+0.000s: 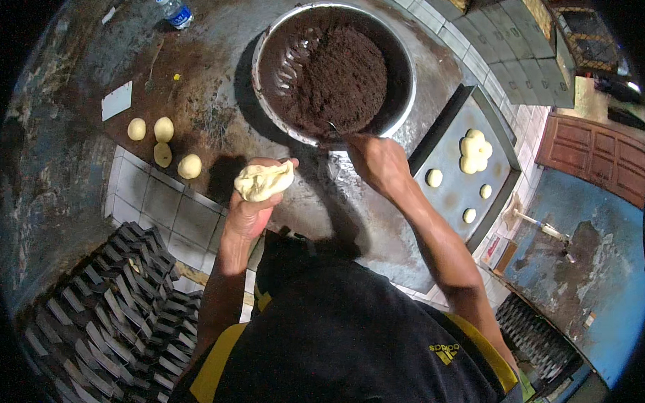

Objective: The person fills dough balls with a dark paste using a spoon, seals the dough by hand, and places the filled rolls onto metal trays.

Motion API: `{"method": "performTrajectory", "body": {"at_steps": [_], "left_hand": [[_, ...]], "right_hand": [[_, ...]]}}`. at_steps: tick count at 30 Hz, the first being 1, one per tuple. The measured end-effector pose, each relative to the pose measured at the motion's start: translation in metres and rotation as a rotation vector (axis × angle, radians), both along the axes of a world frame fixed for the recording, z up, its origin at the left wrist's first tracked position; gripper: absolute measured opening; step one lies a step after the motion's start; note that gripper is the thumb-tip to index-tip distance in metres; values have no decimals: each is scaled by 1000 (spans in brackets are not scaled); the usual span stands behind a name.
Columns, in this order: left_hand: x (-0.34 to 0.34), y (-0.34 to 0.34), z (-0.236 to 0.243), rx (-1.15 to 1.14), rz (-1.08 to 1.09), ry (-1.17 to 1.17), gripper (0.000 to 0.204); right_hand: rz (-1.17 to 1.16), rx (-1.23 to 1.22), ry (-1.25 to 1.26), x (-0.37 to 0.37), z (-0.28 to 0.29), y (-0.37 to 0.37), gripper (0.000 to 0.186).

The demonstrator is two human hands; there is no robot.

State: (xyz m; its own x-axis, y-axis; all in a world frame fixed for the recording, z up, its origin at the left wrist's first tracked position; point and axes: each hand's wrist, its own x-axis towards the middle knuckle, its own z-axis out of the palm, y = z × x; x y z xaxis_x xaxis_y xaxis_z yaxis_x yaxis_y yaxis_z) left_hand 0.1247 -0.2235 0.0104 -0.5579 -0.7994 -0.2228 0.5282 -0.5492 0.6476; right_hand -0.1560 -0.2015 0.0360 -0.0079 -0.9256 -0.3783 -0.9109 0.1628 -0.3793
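Observation:
My left hand is closed around a flattened piece of pale dough, which sits spread and creased across the palm and fingers. My right hand is closed at the near rim of a large metal bowl. From its fingers a thin, spoon-like metal utensil reaches into the bowl; its tip is partly hidden by dark brown crumbly filling. Several round dough balls, one of them the nearest dough ball, lie on the table left of my left hand.
Right of the bowl lies a dark baking tray with several dough pieces. A water bottle and a white card rest on the worn table. Stacked dark metal pans stand at lower left; a blue surface is far right.

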Motion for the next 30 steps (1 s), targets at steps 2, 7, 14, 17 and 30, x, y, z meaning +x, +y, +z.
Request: {"method": "performTrajectory", "body": {"at_steps": [2,7,14,17,30], "left_hand": [[3,-16,-4,-22,55,-34,60],[18,-33,-16,-195,86,-387,51],[-28,-29,-35,-396,190,-706,62],[-76,-30,-33,-389,88,-722,68],[-116,96,-24,-460,-284,-470,76]], "right_hand": [[134,124,149,6,-13,-47,17],[179,153,-54,0,-38,-95,26],[-486,373,-943,-5,17,-43,19],[-141,-383,-366,30,11,12,24],[-665,-473,-287,14,-7,209,39]]}}
